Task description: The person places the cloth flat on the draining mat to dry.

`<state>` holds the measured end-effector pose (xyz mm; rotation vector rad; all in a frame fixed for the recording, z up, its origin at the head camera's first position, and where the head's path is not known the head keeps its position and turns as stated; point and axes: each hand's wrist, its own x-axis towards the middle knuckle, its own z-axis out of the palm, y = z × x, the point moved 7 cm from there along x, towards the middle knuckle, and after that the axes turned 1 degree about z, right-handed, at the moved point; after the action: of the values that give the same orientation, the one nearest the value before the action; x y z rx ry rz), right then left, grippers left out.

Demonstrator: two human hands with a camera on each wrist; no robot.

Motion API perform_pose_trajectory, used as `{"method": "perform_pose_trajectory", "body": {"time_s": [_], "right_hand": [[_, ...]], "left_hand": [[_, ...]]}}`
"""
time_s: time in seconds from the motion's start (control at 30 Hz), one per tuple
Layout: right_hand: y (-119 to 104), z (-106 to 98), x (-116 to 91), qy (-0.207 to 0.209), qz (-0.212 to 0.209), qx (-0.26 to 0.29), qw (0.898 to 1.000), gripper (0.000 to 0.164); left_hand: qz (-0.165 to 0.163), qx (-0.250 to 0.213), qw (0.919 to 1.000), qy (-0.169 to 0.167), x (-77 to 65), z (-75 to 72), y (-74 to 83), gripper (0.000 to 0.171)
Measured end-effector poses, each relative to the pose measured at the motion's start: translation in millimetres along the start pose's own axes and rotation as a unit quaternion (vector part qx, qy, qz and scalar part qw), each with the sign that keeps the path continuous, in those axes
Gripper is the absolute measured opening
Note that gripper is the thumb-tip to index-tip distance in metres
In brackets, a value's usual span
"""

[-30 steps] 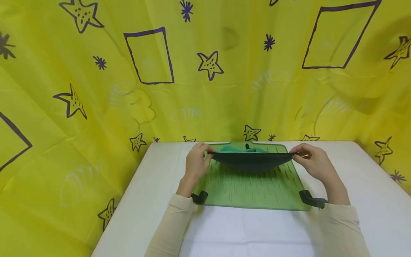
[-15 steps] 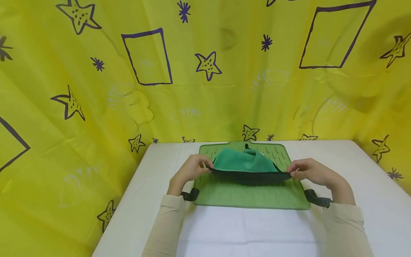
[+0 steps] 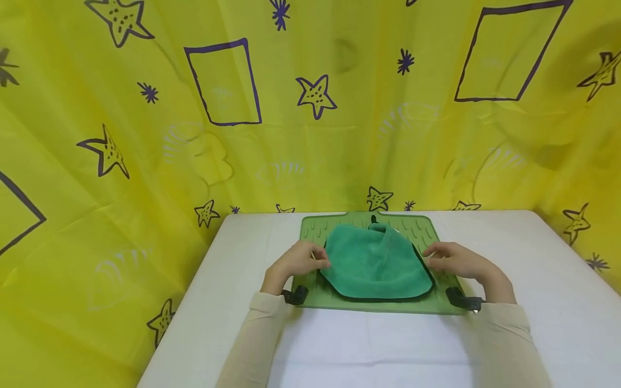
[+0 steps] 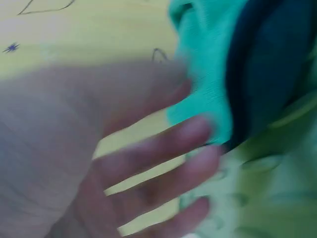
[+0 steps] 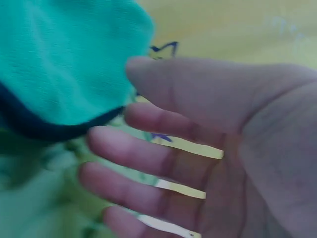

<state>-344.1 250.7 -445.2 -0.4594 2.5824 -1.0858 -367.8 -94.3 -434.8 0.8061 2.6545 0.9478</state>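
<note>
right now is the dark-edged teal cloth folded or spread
Partly spread: the dark-edged teal cloth shows a broad face toward the near side, but a fold bunches up at its far side.

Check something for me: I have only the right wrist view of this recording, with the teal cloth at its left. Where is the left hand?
Observer: The left hand is at the left edge of the teal cloth in the head view; whether it touches, I cannot tell.

Operator: Is the cloth smooth all the way across?

Observer: No, the head view shows a fold near its far edge.

Operator: Does the mat show past that far edge?

Observer: Yes, in the head view the green mat shows beyond it, toward the yellow curtain.
</note>
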Motion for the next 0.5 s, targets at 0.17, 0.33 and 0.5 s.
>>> {"method": "perform_pose_trajectory", "body": {"time_s": [0.17,0.33,0.5], "right_hand": [[5.2,5.4,10.4,0.035,0.022,0.002,0.999,0.042],[8.4,10.4,21.4,0.08,0.029,-0.001,0.996,0.044],[9.5,14.4,30.0,0.109,0.034,0.002,0.994,0.048]], "left_hand": [[-0.05,0.04,0.9926,0.104,12.2,5.4,-4.6,0.007],[-0.09,0.038,0.9844,0.147,17.5,14.9,-13.3,0.02],[-0.089,0.01,0.9834,0.158,18.2,19.2,-17.0,0.027]]}}
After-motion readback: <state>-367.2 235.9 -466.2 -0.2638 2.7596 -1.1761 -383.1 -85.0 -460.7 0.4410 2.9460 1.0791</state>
